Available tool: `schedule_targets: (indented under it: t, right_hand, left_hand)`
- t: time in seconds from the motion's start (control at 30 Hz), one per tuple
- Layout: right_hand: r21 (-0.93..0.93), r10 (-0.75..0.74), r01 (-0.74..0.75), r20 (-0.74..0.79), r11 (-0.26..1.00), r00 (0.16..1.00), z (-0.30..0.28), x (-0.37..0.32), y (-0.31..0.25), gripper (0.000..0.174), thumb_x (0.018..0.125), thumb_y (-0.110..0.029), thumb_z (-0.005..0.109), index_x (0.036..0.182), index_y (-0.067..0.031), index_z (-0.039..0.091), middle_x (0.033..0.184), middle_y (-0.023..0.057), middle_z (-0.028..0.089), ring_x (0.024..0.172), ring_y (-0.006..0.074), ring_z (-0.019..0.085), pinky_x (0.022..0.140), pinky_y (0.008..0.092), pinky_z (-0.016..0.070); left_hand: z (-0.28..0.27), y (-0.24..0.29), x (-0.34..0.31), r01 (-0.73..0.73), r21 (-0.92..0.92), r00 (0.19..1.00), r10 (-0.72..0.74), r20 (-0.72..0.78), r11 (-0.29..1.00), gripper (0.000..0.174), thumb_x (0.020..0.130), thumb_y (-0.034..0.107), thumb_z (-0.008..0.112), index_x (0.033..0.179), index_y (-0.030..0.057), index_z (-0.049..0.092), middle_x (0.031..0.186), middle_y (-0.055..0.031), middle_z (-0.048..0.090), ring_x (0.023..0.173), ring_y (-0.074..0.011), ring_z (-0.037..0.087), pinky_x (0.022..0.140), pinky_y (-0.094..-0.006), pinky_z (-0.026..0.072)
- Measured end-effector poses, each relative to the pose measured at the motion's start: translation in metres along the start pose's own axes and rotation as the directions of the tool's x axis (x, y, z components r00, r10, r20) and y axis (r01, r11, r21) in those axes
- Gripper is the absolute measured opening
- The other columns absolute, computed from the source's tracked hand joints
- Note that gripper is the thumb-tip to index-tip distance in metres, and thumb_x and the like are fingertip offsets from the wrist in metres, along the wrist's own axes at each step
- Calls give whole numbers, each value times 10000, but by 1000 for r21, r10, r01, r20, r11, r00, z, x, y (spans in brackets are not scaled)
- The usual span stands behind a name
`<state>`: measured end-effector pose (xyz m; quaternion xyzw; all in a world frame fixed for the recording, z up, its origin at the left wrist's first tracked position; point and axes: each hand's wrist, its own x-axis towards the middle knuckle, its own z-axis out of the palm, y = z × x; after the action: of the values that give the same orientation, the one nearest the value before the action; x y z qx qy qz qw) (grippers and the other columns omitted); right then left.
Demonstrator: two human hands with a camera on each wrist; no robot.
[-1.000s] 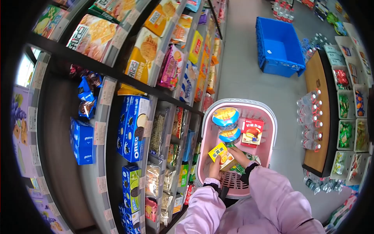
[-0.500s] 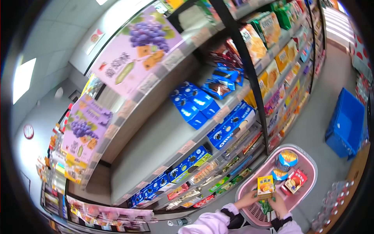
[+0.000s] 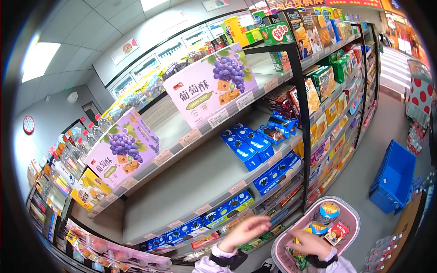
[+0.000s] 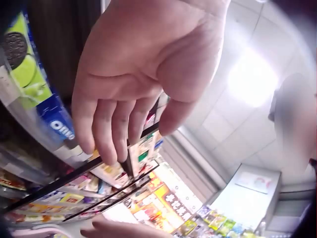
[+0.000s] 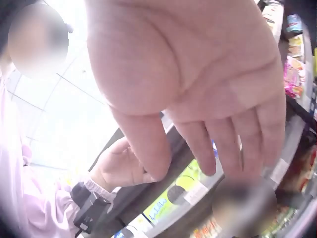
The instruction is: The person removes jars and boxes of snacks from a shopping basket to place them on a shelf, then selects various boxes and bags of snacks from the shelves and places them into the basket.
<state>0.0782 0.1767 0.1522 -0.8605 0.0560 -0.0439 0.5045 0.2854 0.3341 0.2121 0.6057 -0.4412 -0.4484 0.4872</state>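
My left hand (image 3: 246, 231) is raised in front of the lower shelves, left of the basket, with relaxed fingers and nothing in it. Over the near part of the pink basket (image 3: 356, 224) hovers my right hand (image 3: 312, 244), its palm bare in the right wrist view. A yellow box (image 3: 300, 237) in the basket is mostly hidden behind that hand. Also in the basket are two blue-and-yellow tubs, the farther tub (image 3: 328, 211) and the nearer tub (image 3: 318, 227), a red-and-white box (image 3: 337, 233), and a green packet (image 3: 301, 262) at the near end.
Shelves run along the left, with purple grape crisp boxes (image 3: 210, 86) on top, blue packs (image 3: 248, 146) below, and an Oreo box (image 3: 277, 173) lower down. A blue crate (image 3: 393, 179) stands on the floor at the right. Bottles (image 3: 382, 252) stand near the wooden display side (image 3: 405, 223).
Both hands have let go of the yellow box, which stays in the basket. They have risen, the left one moving out leftward. The head view has swung left and up toward the shelves.
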Motion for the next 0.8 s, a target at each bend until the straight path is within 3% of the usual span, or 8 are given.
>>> schedule_targets:
  t: [0.1,0.27,0.37,0.4,0.43,0.5,0.7,0.8]
  right_hand:
    - [-122,-220,187,-360,975,907,-27,42,-46,611,764,-260,652,1237,32,400,1222,231,459,1139,358,451,962,384,364]
    - [-307,-286,87,-698,948,656,-53,129,-100,867,650,-281,757,1295,48,279,1281,250,372,1205,388,355,1007,411,298]
    - [-364,-285,-21,-762,931,581,-62,180,-114,1013,591,-338,790,1319,64,212,1296,312,318,1229,432,303,1024,433,266]
    - [-380,-285,-52,-770,923,571,-62,197,-108,1043,571,-364,794,1321,65,211,1294,314,323,1227,434,307,1022,438,266]
    - [-392,-281,-85,-777,916,563,-62,207,-107,1073,551,-389,799,1323,66,210,1292,316,327,1226,437,310,1020,443,267]
    - [-395,-211,-193,-773,898,599,-59,218,-109,1104,525,-411,803,1328,61,210,1282,312,344,1213,437,330,1012,450,273]
    - [-362,-214,-228,-844,904,493,-50,237,-111,1062,507,-383,798,1318,37,255,1172,283,428,1100,428,433,957,459,330]
    - [-374,-263,-195,-862,907,434,-46,241,-113,994,531,-358,784,1300,26,286,1118,269,442,1048,423,462,916,436,384]
  left_hand:
    - [-24,45,5,-203,-226,964,153,-219,953,430,887,103,511,1279,-17,382,1216,-182,500,1118,-258,500,937,-376,421]
    - [-57,77,39,-452,-382,807,187,-561,806,558,862,81,534,1332,-54,264,1310,-194,401,1163,-263,444,972,-369,373]
    - [-73,93,65,-434,-475,814,106,-572,765,477,840,35,529,1273,-57,351,1169,-129,496,991,-187,506,870,-311,404]
    - [-95,76,79,-410,-504,889,212,-405,760,308,823,22,518,1122,-31,467,962,-37,517,794,-101,473,728,-259,391]
    - [-91,86,83,-386,-522,885,146,-442,761,94,819,43,521,912,31,522,787,17,483,678,-64,436,628,-237,365]
    - [-92,92,89,-358,-561,890,91,-447,746,15,826,74,525,812,68,527,712,22,489,619,-66,429,591,-232,357]
    - [-99,80,98,-245,-650,939,9,-344,719,64,840,98,510,782,82,532,678,27,491,583,-71,411,584,-242,358]
    - [-104,70,98,-273,-663,950,87,-300,697,58,848,111,512,847,67,549,794,-3,561,705,-87,498,643,-244,375]
